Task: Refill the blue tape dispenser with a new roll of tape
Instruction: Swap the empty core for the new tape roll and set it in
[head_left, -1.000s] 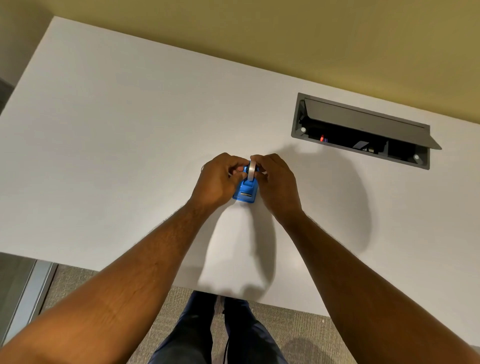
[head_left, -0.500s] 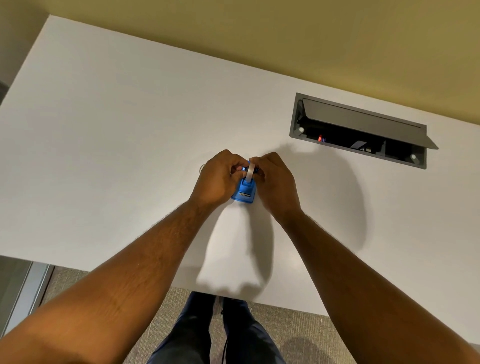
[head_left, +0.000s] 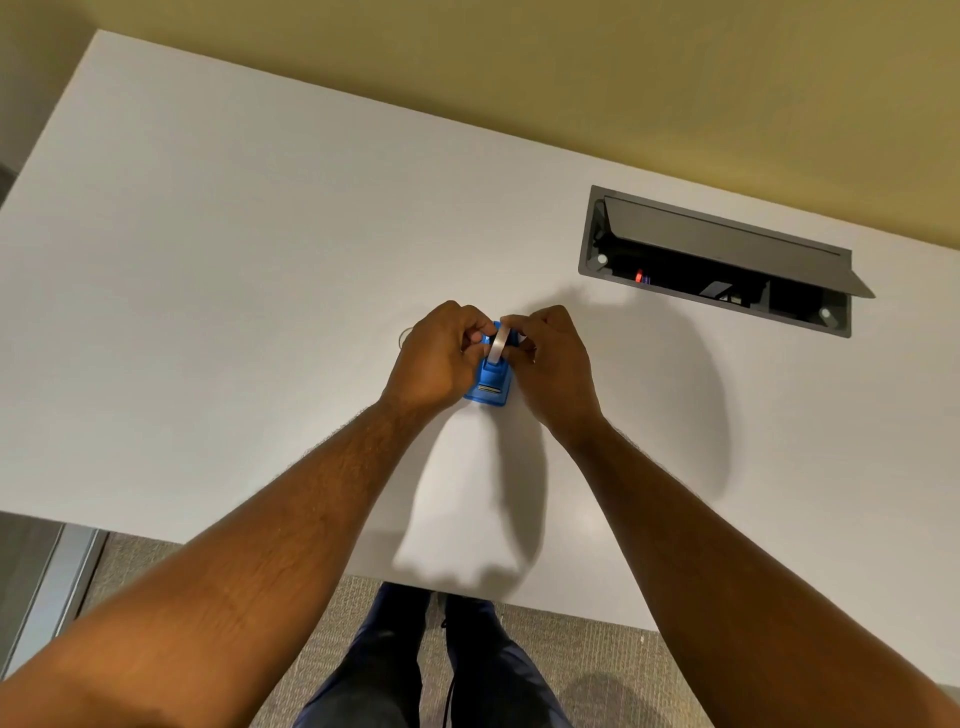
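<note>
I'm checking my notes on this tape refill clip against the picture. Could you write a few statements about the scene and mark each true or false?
1. Both hands, left hand and right hand, are at the blue tape dispenser. True.
2. The tape roll lies flat on the table, away from the dispenser. False: it stands on edge at the dispenser, between the fingers.
3. The cable box set in the white table has its lid shut. False: the lid is raised.
4. The dispenser rests on the table. True.

Even overhead light, soft arm shadows on the white desk (head_left: 218, 291), wide-angle bending at edges, sharp focus
</note>
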